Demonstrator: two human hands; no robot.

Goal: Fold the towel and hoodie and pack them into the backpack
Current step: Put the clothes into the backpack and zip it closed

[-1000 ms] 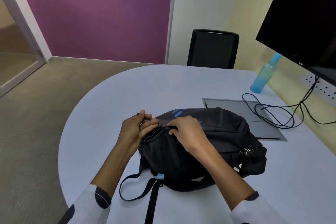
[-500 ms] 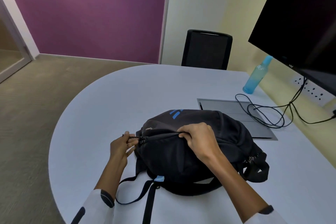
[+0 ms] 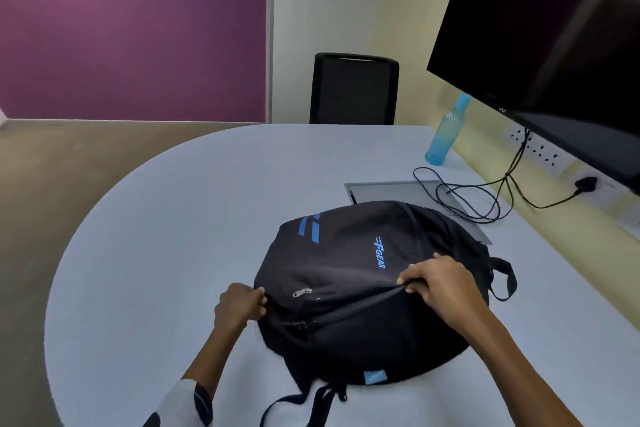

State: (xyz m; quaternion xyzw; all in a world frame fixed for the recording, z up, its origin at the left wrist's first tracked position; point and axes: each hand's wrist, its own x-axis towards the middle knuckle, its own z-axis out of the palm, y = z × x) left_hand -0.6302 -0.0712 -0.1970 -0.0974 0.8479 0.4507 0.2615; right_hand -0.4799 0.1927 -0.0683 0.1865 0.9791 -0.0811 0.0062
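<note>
On the pale rounded counter (image 3: 173, 218) lies a black fabric backpack (image 3: 353, 274), bulging, printed "F GEAR" in blue beside slanted blue stripes, a metal zip pull on its front. At its left edge the left hand (image 3: 239, 305) has its fingers curled, pinching the fabric, while the right hand (image 3: 440, 284) pinches a fold along the zip seam. Behind stand a translucent blue bottle (image 3: 446, 132) and looped black cables (image 3: 478, 198).
</note>
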